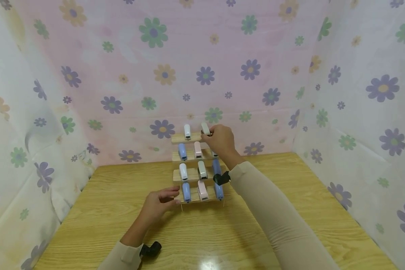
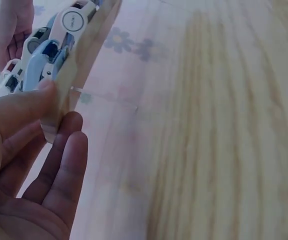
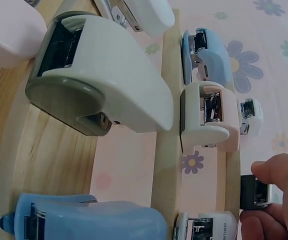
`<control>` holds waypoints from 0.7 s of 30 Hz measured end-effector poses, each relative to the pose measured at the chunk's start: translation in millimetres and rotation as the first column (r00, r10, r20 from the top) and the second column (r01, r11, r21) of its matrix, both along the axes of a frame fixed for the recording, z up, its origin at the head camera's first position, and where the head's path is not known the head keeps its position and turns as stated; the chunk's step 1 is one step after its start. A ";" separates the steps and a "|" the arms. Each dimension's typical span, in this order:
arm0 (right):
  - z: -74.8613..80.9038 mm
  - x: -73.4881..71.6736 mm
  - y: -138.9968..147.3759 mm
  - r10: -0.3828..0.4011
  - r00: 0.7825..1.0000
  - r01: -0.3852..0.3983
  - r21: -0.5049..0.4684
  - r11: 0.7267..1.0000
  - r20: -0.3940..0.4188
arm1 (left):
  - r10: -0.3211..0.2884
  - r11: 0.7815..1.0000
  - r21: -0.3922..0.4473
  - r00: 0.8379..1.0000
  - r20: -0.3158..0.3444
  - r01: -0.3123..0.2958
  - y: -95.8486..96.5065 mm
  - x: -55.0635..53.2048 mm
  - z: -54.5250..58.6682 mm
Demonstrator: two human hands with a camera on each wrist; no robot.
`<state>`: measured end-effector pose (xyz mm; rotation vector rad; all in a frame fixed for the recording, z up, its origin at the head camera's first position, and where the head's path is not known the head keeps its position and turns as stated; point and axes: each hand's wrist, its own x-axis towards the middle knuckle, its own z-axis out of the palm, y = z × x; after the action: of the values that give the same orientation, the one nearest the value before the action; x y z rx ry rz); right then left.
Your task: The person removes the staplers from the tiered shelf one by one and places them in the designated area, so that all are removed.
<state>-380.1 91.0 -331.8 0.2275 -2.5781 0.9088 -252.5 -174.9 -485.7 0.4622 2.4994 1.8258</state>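
On the top tier of a stepped wooden rack [image 1: 176, 139], my right hand [image 1: 221, 140] pinches a grey-green stapler [image 1: 205, 128] between thumb and fingers. The right wrist view shows the dark front end of that same stapler [image 3: 254, 192] at my fingertips. To its left on this tier stands a white stapler [image 1: 187, 131]. My left hand [image 1: 155, 206] holds the lower left corner of the rack; in the left wrist view the thumb lies above the wooden board [image 2: 64, 95] and fingers curl below it, beside a blue stapler [image 2: 36, 65].
Lower tiers carry more staplers, among them a pink stapler [image 1: 202, 190], a pale green stapler [image 1: 201, 170] and a blue stapler [image 1: 219, 191]. The rack stands on a wood-grain table [image 1: 121, 187]. Flower-print cloth [image 1: 128, 75] hangs behind and at both sides.
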 end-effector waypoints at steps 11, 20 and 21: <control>1.9 2.4 8.1 -0.028 0.999 0.026 -0.059 0.998 -0.025 | -0.053 0.999 -0.006 0.998 -0.015 0.053 -2.4 -0.6 0.4; -1.0 4.7 22.6 -0.049 0.997 0.046 -0.060 0.997 -0.052 | -0.046 0.999 0.015 0.999 0.000 0.046 -2.3 0.7 -1.3; -1.3 5.4 25.2 -0.053 0.997 0.049 -0.059 0.997 -0.055 | -0.048 0.999 0.018 0.999 -0.001 0.048 -2.1 0.8 -1.7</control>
<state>-374.7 116.2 -333.1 0.1680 -2.4905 0.9424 -251.7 -177.0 -487.4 0.5191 2.4515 1.8329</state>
